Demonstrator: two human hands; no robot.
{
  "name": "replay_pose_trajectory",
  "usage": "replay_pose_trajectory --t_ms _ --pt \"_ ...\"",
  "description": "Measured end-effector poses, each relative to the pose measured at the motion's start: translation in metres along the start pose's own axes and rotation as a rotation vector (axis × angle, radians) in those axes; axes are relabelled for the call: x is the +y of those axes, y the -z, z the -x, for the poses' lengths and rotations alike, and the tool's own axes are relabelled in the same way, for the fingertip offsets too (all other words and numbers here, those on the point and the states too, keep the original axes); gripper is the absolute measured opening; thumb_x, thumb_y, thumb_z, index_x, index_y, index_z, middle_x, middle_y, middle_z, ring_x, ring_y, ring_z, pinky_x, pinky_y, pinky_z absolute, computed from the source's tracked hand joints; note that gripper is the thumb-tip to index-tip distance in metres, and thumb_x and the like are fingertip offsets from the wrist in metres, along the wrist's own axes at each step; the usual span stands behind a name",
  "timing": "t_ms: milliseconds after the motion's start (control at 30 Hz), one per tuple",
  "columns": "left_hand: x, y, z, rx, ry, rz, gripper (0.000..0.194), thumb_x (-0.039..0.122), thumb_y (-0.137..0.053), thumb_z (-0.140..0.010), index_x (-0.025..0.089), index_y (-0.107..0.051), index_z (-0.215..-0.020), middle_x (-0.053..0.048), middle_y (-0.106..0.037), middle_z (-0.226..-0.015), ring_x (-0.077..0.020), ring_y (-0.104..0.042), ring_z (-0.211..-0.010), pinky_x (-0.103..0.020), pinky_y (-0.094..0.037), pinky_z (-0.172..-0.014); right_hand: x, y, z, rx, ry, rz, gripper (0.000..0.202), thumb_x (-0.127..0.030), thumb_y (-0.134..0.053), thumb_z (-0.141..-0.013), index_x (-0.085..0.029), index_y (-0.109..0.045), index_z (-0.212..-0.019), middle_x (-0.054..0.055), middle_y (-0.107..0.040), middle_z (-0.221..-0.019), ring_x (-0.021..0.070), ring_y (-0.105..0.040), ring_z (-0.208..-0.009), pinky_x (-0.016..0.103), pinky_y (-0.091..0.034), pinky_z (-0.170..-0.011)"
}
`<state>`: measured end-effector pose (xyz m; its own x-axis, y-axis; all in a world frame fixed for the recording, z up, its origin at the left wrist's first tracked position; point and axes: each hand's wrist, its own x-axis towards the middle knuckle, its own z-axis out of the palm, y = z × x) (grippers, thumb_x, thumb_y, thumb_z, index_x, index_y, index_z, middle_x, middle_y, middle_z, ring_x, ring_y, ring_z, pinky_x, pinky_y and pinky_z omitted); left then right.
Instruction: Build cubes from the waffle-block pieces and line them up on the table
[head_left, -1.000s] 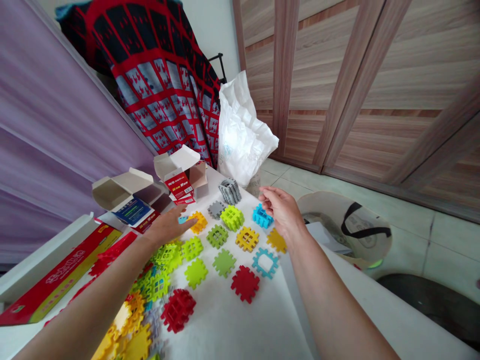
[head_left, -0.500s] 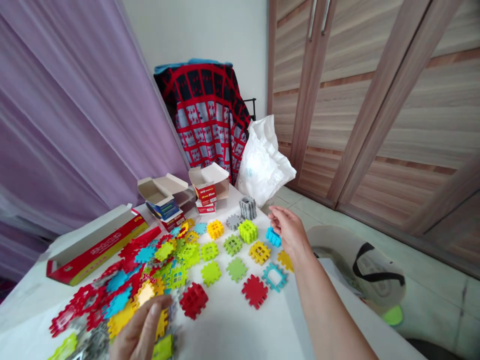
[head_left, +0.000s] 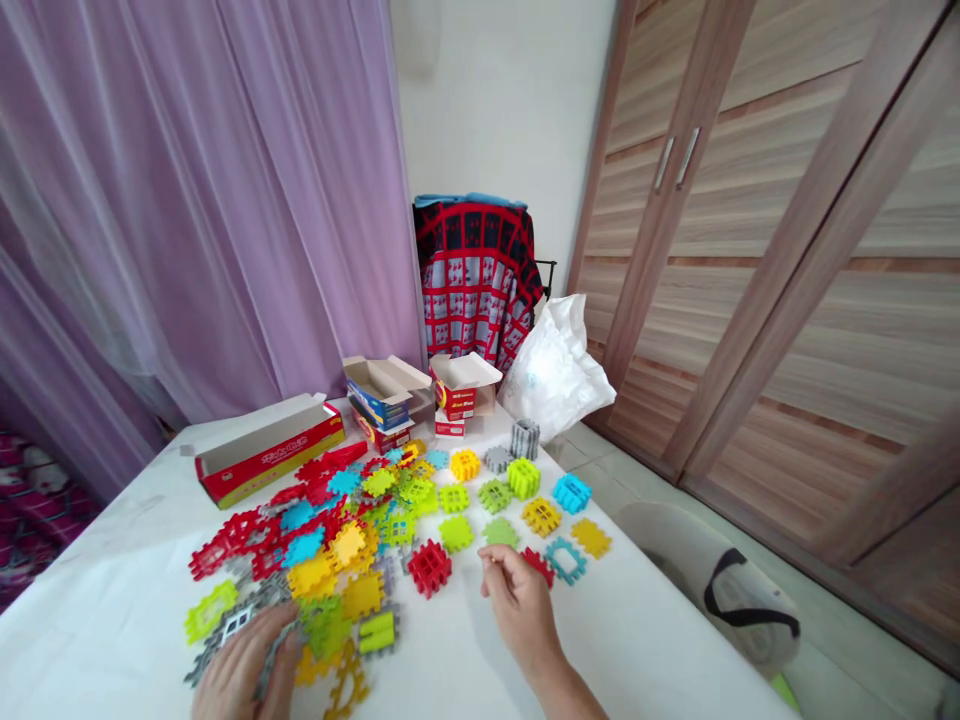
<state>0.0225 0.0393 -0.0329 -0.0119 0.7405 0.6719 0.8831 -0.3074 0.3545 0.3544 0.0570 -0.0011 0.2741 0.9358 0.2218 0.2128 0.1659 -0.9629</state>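
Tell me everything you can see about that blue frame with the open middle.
The blue frame is a toothed, squarish ring, seemingly plastic. Its open middle shows the white table. It lies flat between a red piece and a yellow piece; whether it touches the red one is unclear. The right hand isn't on it.

The bottom edge crops the left hand [head_left: 246, 662] — the right hand [head_left: 519, 602] partly hides a flat red piece [head_left: 541, 566]

We note white lettering on the long red box [head_left: 259, 465], fine print on the small red carton [head_left: 459, 404]; neither legible.
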Motion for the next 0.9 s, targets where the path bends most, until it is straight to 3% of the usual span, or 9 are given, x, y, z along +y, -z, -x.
replay_pose_trajectory --t_ms 167,400,667,900 --pt "-0.005 -0.008 0.003 0.097 0.131 0.073 0.028 0.041 -0.052 -0.083 0.025 -0.066 -0.102 -0.007 -0.075 -0.101 -0.0260 -0.069 -0.095 -0.039 -0.053 -0.087 0.018 -0.017 0.027 -0.032 0.204 0.300 0.032 -0.036 -0.045 -0.085 -0.018 -0.071 -0.083 0.000 -0.060 -0.049 0.0131 -0.055 -0.043 0.020 -0.040 -0.046" --pt "-0.004 -0.015 0.005 0.112 0.443 0.275 0.038 0.047 -0.050 -0.081 0.023 -0.065 -0.105 -0.007 -0.072 -0.107 -0.0270 -0.065 -0.106 -0.041 -0.049 -0.096 0.029 -0.021 0.029 -0.022 0.316 0.612 0.032 -0.029 -0.041 -0.086 -0.021 -0.072 -0.084 0.003 -0.072 -0.066 0.0150 -0.064 -0.055 0.020 -0.043 -0.055" --pt "0.002 -0.015 0.004 0.156 0.507 0.346 0.037 0.042 -0.047 -0.080 0.021 -0.064 -0.106 -0.010 -0.071 -0.111 -0.0275 -0.062 -0.111 -0.042 -0.047 -0.099 0.030 -0.022 0.035 0.015 0.294 0.844 0.032 -0.025 -0.041 -0.086 -0.024 -0.073 -0.087 0.003 -0.076 -0.080 0.0166 -0.069 -0.070 0.021 -0.044 -0.063" --pt "-0.001 -0.019 0.005 0.209 0.466 0.317 0.033 0.036 -0.046 -0.081 0.021 -0.064 -0.104 -0.011 -0.070 -0.111 -0.0282 -0.062 -0.110 -0.045 -0.046 -0.098 0.025 -0.024 0.037 -0.001 0.190 0.948 0.031 -0.023 -0.043 -0.087 -0.025 -0.073 -0.091 0.003 -0.076 -0.081 0.0179 -0.069 -0.074 0.022 -0.043 -0.064"
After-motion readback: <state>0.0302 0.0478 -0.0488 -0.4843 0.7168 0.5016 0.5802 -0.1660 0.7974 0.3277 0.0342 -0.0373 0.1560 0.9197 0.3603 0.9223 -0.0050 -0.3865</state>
